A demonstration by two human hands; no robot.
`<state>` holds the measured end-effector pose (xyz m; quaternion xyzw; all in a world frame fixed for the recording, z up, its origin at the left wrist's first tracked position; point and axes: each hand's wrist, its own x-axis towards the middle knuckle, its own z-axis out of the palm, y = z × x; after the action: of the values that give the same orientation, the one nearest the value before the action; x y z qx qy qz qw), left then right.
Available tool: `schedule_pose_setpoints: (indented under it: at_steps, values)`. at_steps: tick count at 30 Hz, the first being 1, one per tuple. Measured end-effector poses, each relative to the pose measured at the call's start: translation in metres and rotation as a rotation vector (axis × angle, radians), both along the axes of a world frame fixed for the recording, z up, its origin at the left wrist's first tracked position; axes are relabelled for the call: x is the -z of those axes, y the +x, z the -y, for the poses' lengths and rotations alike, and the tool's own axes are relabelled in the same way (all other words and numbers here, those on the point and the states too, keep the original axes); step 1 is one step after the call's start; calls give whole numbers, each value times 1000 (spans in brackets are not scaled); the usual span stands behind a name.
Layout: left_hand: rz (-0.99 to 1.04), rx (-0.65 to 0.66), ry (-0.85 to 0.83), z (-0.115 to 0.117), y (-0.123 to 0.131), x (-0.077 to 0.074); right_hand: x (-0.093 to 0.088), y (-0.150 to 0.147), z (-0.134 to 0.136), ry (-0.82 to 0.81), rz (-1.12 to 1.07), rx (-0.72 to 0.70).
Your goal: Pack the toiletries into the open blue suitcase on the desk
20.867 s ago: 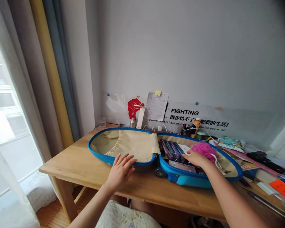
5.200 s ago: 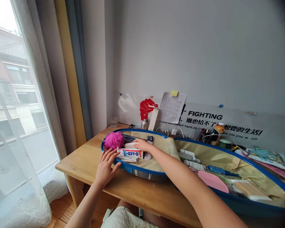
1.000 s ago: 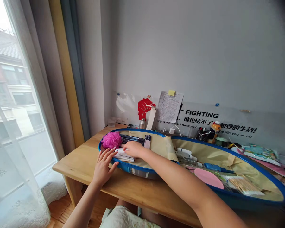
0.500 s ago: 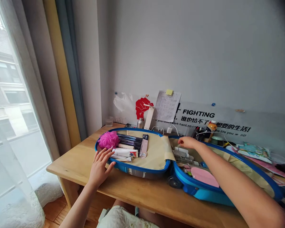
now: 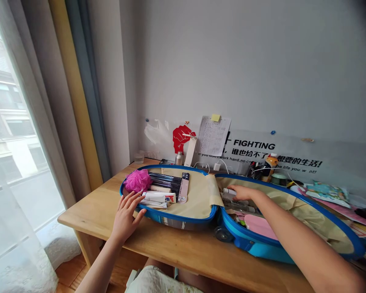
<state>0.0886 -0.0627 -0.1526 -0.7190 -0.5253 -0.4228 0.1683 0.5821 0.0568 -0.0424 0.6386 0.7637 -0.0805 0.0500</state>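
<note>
An open blue suitcase [image 5: 186, 218] with beige lining lies on a wooden desk [image 5: 91, 209]. Its left half holds a pink bath pouf [image 5: 138, 180], a white toothpaste box [image 5: 158, 197], dark packets [image 5: 166, 179] and a slim grey box [image 5: 183, 187]. My left hand [image 5: 125, 215] rests open on the left half's front rim, fingers spread by the toothpaste box. My right hand [image 5: 242, 192] reaches into the right half and lies on white tubes [image 5: 229, 191]; its fingers curl down over them. A pink round item [image 5: 260, 226] lies under my forearm.
Along the wall stand a small metal bottle [image 5: 179, 158], a charger with cable [image 5: 216, 166], an orange-capped bottle [image 5: 269, 164] and a lettered wall sticker [image 5: 253, 145]. Papers and packets [image 5: 326, 191] pile at the desk's right. Curtains and a window [image 5: 24, 134] are at the left.
My right hand left the left half of the suitcase, swung over to the right half and came down onto the white tubes. My left hand stayed on the rim.
</note>
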Motion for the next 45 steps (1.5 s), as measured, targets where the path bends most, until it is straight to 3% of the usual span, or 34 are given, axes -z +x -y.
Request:
schedule_pose_setpoints:
  at_steps: [21, 27, 30, 34, 40, 45]
  values:
    - [14, -1, -15, 1, 1, 0, -16, -2, 8, 49, -42, 52]
    - [9, 2, -16, 1, 2, 0, -39, -14, 11, 283, -118, 151]
    - [8, -2, -6, 0, 2, 0, -52, -40, 6, 358, -182, 155]
    - [4, -1, 5, 1, 2, 0, -55, -107, -2, 345, -259, 38]
    - [-13, 4, 9, 1, 1, -1, -34, -221, -6, 218, -284, -159]
    - [-14, 3, -6, 2, 2, -1, -16, -272, -8, 138, -232, -213]
